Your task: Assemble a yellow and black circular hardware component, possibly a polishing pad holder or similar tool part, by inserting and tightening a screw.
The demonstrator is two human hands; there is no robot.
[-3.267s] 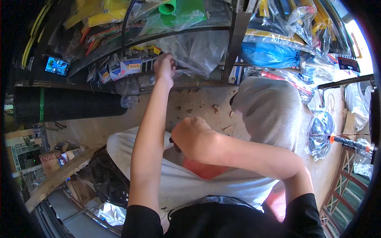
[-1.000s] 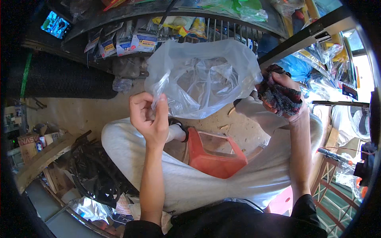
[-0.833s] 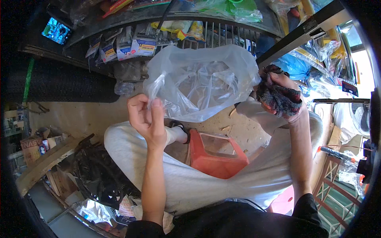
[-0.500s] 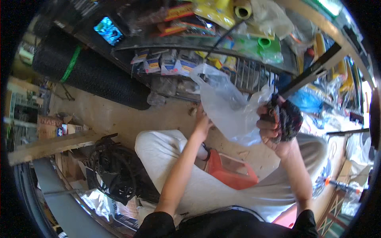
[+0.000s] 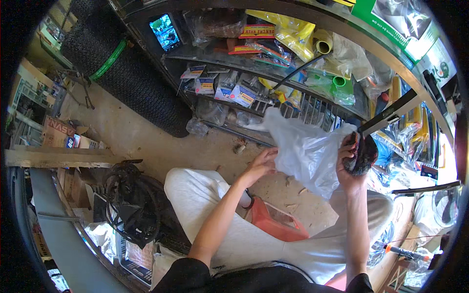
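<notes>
A clear plastic bag hangs between my two hands in front of the shelves. My left hand pinches the bag's lower left edge. My right hand grips the bag's right edge together with a dark bundle of small items pressed against the bag. My legs in light grey trousers are folded on the floor below. A red plastic container lies on the floor between my knees.
Wire shelves ahead hold packets and bagged goods. A roll of black mesh with a green band lies at the left. A tangle of black cable sits by my left knee. A phone stands on the shelf.
The view has swung left and down. The bag, earlier spread wide and high between my hands, now hangs narrower; my left hand has moved right, closer to my right hand.
</notes>
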